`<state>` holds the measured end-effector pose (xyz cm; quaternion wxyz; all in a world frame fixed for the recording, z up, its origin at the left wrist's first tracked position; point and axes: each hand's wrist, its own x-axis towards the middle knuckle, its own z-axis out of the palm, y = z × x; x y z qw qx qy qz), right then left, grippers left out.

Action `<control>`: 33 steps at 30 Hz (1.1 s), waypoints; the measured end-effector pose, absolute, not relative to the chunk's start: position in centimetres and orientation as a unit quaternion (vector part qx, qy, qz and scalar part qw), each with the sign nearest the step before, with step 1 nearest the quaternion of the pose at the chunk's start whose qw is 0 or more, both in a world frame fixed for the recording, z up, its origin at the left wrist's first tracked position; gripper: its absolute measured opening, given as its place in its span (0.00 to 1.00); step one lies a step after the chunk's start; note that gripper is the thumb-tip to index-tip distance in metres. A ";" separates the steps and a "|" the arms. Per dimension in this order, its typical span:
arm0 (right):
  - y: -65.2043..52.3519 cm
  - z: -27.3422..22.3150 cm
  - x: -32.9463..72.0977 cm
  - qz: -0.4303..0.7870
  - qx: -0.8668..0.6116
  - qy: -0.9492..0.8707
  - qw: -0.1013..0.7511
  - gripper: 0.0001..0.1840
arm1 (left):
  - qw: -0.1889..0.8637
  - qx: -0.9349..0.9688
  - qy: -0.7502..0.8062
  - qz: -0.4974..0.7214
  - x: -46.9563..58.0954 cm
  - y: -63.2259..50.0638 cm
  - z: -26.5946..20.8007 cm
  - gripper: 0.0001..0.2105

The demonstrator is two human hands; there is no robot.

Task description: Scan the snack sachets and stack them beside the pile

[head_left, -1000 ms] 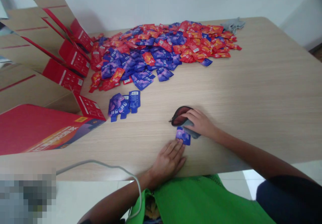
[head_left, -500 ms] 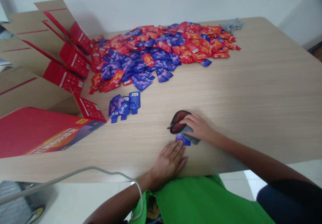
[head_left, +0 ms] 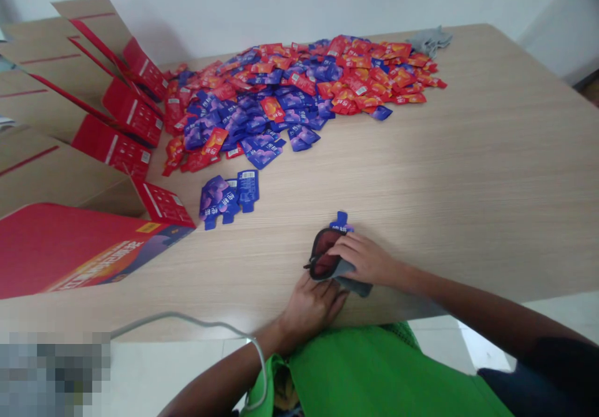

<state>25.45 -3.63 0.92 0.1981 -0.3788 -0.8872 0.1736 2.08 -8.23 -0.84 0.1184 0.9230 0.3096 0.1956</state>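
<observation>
My right hand [head_left: 367, 258] grips a small grey cloth pouch [head_left: 326, 256] with a black rim and a dark red inside, its fingers over the pouch's mouth. A blue sachet [head_left: 342, 220] lies flat on the table under the pouch; only its far end with the narrow spout shows. My left hand [head_left: 311, 308] rests flat, palm down, near the table's front edge, fingers stretched out. The pouch hides its fingertips, and whether they touch the sachet's near end is hidden. Several blue sachets [head_left: 219, 198] lie overlapped to the left.
A heap of red and blue sachets [head_left: 281, 92] spreads along the back of the table [head_left: 444, 173]. Open red cartons [head_left: 88, 242] stand in a row at the left. A crumpled grey cloth [head_left: 430, 41] lies at the back right. A pale cable [head_left: 196, 320] crosses the front edge.
My right hand has drawn the pouch toward me across the blue sachet. The sachet's far end now shows beyond it, and my left fingertips have become covered.
</observation>
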 end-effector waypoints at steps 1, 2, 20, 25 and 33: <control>-3.1 0.3 25.6 0.167 -0.390 -0.883 0.201 0.19 | 0.112 0.925 0.307 0.194 2.1 -8.2 -0.8 0.14; -2.0 -0.1 26.1 0.156 -0.405 -0.877 0.208 0.19 | 0.103 0.927 0.303 0.193 2.1 -8.1 -0.7 0.17; -1.0 0.1 26.5 0.145 -0.407 -0.884 0.180 0.21 | 0.107 0.923 0.306 0.207 2.1 -8.0 -0.8 0.18; 6.3 1.3 30.0 0.066 -0.495 -0.847 0.182 0.23 | 0.098 0.924 0.303 0.211 2.1 -7.8 -0.5 0.20; -0.5 4.3 27.4 0.117 -0.434 -0.862 0.234 0.25 | 0.125 0.914 0.319 0.218 2.1 -8.1 -0.7 0.15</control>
